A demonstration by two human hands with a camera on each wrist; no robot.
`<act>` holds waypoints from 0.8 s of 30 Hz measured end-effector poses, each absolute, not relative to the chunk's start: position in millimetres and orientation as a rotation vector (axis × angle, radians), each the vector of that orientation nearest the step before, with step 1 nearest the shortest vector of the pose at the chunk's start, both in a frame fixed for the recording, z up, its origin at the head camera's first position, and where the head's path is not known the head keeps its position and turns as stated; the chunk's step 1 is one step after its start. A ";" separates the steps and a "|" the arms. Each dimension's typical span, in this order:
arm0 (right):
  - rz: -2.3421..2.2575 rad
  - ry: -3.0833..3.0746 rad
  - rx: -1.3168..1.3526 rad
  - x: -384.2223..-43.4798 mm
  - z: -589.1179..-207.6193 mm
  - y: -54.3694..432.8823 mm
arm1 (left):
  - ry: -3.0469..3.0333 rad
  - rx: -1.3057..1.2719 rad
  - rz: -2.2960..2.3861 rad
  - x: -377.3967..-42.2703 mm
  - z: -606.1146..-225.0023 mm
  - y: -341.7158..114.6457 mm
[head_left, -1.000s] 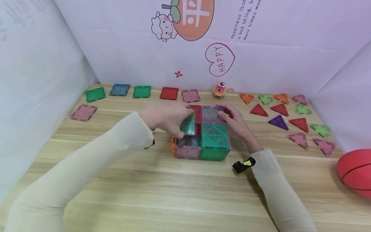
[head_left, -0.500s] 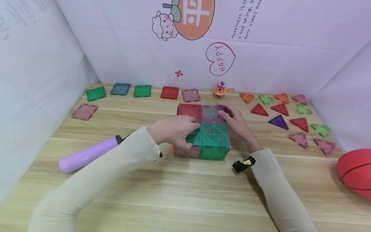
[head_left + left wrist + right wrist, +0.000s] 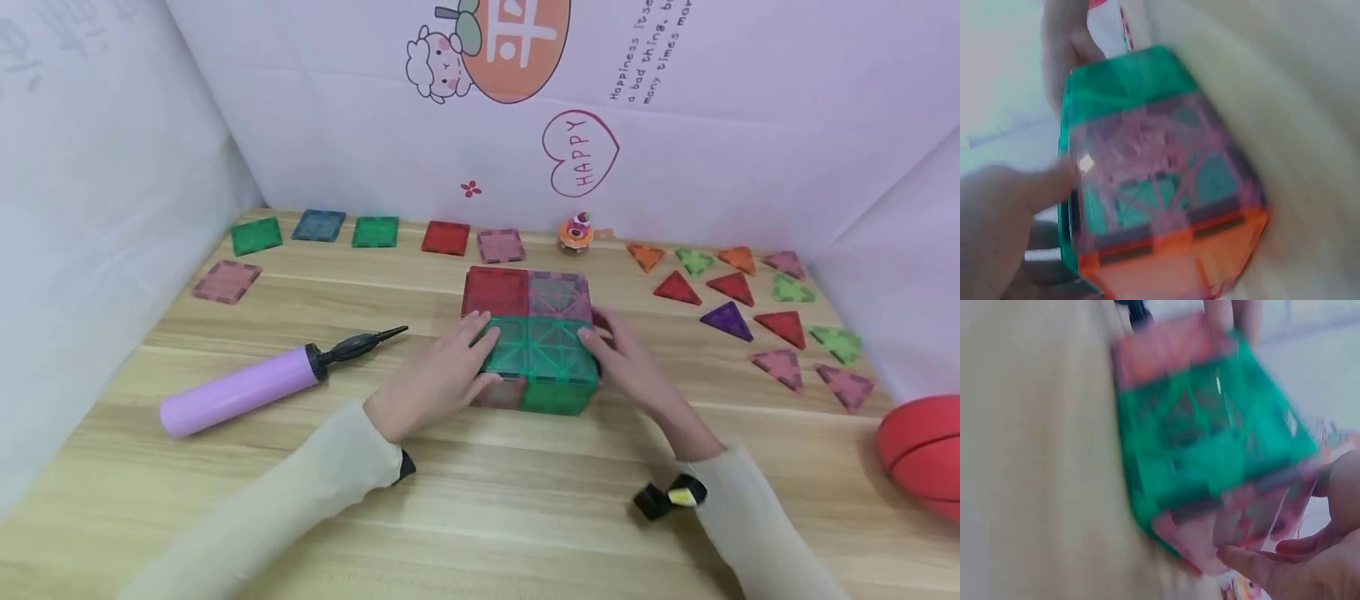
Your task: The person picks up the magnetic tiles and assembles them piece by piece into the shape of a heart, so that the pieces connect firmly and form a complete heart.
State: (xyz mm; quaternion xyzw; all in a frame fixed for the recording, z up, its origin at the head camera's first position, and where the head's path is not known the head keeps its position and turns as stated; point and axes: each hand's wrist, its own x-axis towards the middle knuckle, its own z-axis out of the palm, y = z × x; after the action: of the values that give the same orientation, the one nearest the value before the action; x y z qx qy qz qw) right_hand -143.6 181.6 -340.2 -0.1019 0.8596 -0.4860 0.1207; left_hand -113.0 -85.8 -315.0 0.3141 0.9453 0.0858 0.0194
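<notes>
"HAPPY" reads clearly inside a red-outlined heart (image 3: 581, 154) on the pale backdrop (image 3: 360, 125); beside it slant lines of print (image 3: 648, 52), with "Happiness", "a bad thing" and "many times" legible before the view cuts them off. The table (image 3: 480, 517) is wood-grained, with white sheeting (image 3: 112, 217) at both sides. Square tiles (image 3: 446, 238) and triangular tiles (image 3: 726, 322) lie towards the back, a purple pump (image 3: 240, 392) left, a red ball (image 3: 926, 454) right. The translucent block (image 3: 558, 350) sits mid-table between both hands. The left hand (image 3: 435, 379) rests spread fingers on its green top, thumb near the front edge. The right hand (image 3: 630, 367) lays its thumb over the top's right edge, fingers loosely extended against the pink side.
</notes>
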 end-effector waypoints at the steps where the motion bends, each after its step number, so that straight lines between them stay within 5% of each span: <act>1: -1.423 2.490 -0.308 -134.2 -340.4 181.6 | 2.972 0.973 0.266 -109.4 -317.6 -85.1; 7: -1.492 2.445 -0.410 -109.1 -343.5 176.5 | 3.140 0.985 0.254 -99.8 -323.2 -83.4; 24: -1.490 2.429 -0.418 -163.1 -343.8 131.8 | 3.048 0.766 0.277 -150.8 -311.1 -118.7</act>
State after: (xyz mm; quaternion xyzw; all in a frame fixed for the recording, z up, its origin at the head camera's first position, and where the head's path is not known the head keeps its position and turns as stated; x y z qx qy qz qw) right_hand -163.1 131.8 -343.8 -0.1439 0.8363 -0.5128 0.1303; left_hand -150.8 -118.7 -311.1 0.2428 0.9661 0.0877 -0.0068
